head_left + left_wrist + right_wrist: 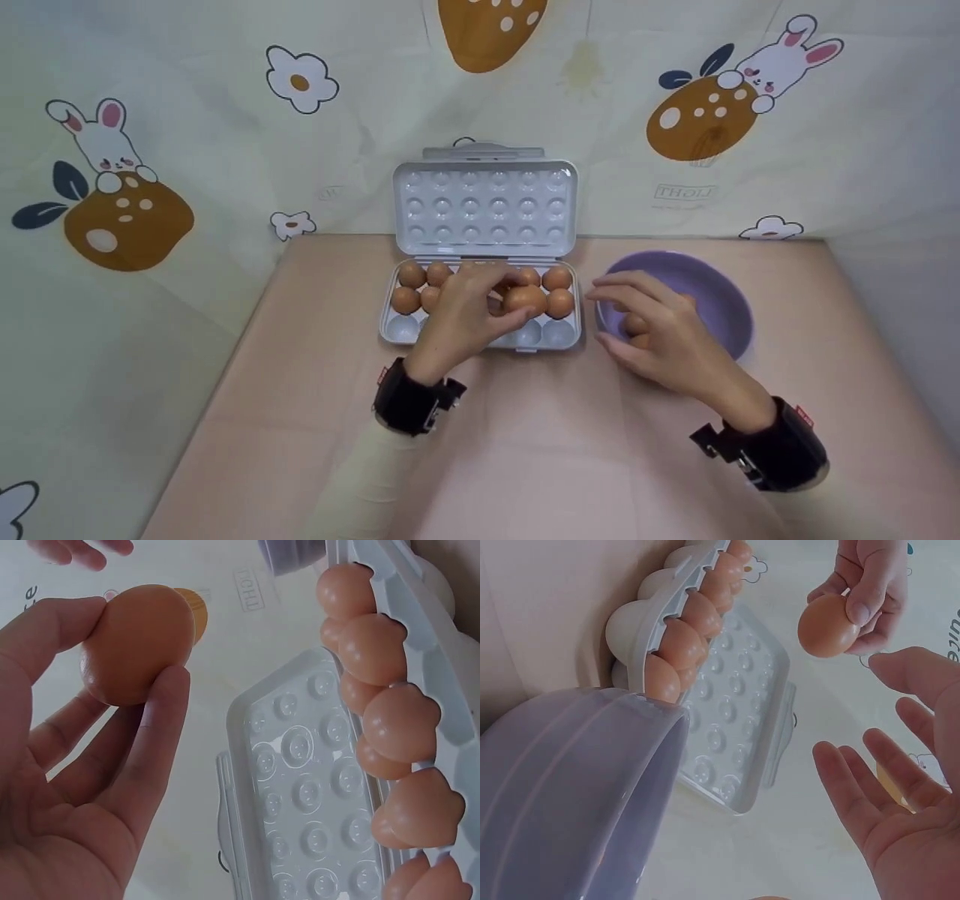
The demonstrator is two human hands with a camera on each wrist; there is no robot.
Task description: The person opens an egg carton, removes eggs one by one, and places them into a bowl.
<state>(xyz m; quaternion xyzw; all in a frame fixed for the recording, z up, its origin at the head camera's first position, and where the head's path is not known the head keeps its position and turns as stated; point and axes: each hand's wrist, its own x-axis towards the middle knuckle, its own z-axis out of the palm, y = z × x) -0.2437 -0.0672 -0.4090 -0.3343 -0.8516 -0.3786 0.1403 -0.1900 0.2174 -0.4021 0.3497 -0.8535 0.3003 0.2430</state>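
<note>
My left hand point(466, 311) pinches a brown egg point(525, 300) between thumb and fingers, above the egg box point(387, 334). In the left wrist view the held egg point(139, 645) is well apart from the box. Brown eggs point(406, 300) sit in the two back rows of the box; several front-row cells in view hold none, and my left hand hides part of the rows. Over the near left side of a purple bowl point(724, 300), my right hand point(667, 337) has its fingers spread, with nothing held. Brown eggs point(635, 324) lie in that bowl, partly behind the hand.
The box's dimpled lid point(486, 244) stands raised at the back, close to a printed cloth backdrop point(360, 187). A pink cloth point(300, 420) covers the table. The bowl stands just right of the box.
</note>
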